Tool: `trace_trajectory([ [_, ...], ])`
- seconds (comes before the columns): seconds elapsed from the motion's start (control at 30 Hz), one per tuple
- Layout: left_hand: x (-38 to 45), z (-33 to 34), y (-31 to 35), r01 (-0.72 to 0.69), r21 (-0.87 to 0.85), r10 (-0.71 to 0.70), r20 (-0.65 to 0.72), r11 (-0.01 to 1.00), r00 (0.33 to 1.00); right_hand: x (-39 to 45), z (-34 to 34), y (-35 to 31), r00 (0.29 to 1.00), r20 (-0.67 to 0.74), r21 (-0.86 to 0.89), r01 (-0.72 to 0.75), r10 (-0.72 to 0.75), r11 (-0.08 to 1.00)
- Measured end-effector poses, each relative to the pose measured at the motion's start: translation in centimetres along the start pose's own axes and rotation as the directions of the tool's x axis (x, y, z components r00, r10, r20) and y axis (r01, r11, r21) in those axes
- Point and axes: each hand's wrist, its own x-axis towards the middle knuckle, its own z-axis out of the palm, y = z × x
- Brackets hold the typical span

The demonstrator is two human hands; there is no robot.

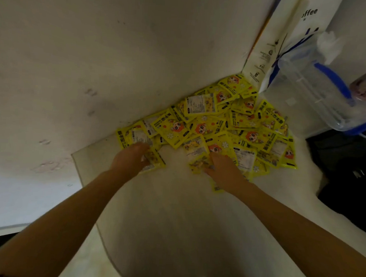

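- Our left hand (131, 157) has its fingers curled round one yellow packet (155, 161) at the near left edge of the pile (221, 123). It looks like a real hold, as far as we can see.
- Our right hand (225, 169) lies palm down on the packets at the near middle. Blur hides its fingertips, so we cannot tell whether it pinches one or only presses.
- The pile lies loose and overlapping on the white surface (173, 212), pushed up against the wall (118, 59) and reaching the foot of the paper bag (275, 47).
- A clear container (309, 90) with a blue handle stands just beside the pile on the right. We cannot make out what it holds.
- We judge the gathering barely begun — one packet in hand, nearly the whole heap left to collect.
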Motion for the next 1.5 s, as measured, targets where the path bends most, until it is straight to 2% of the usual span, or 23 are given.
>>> trace_trajectory([
  [0.13,2.7,-1.6,-1.2,-0.016,-0.006,0.015,-0.027,1.0,1.0,2.4,-0.4,-0.9,0.998,-0.055,0.01,-0.037,0.037,0.999],
  [0.23,4.3,-2.2,-1.8,-0.042,-0.017,0.041,-0.054,0.999,0.998,4.0,0.0,-1.2,0.992,-0.078,-0.068,-0.107,0.102,0.992],
  [0.33,5.7,-2.4,-2.5,-0.034,0.055,0.035,-0.018,0.998,0.999,5.1,0.8,-1.6,0.974,-0.123,-0.095,-0.205,0.193,0.974],
  [0.43,6.2,-2.0,-2.5,-0.017,0.077,0.015,0.03,0.997,0.999,5.5,1.8,-2.3,0.965,-0.169,-0.166,-0.227,0.199,0.96],
  [0.5,6.2,-1.4,-2.5,-0.018,0.113,0.012,0.059,0.993,0.998,5.7,2.4,-3.0,0.954,-0.197,-0.148,-0.256,0.225,0.955],
  [0.6,6.1,-0.6,-2.8,-0.003,0.15,-0.002,0.036,0.989,0.999,6.0,2.9,-4.1,0.938,-0.178,-0.102,-0.318,0.297,0.943],
  [0.77,4.9,-0.1,-2.4,0.01,0.186,-0.004,-0.034,0.982,0.999,6.5,3.0,-5.0,0.942,-0.122,-0.061,-0.32,0.311,0.945],
  [0.9,4.0,0.5,-2.6,0.02,0.087,-0.017,-0.035,0.996,0.999,6.7,3.0,-5.1,0.942,-0.085,0.001,-0.326,0.325,0.945],
  [1.17,1.9,0.8,-2.4,0.112,-0.092,-0.118,-0.059,0.989,0.991,5.8,2.5,-5.5,0.962,-0.089,0.098,-0.249,0.257,0.964],
  [1.3,0.9,0.6,-2.6,0.197,-0.237,-0.214,-0.049,0.951,0.976,4.7,2.2,-5.6,0.965,-0.082,0.134,-0.236,0.248,0.962],
  [1.5,-0.4,-0.2,-3.2,0.244,-0.326,-0.273,-0.043,0.913,0.961,3.0,0.6,-5.5,0.968,-0.051,0.272,-0.223,0.246,0.936],
])
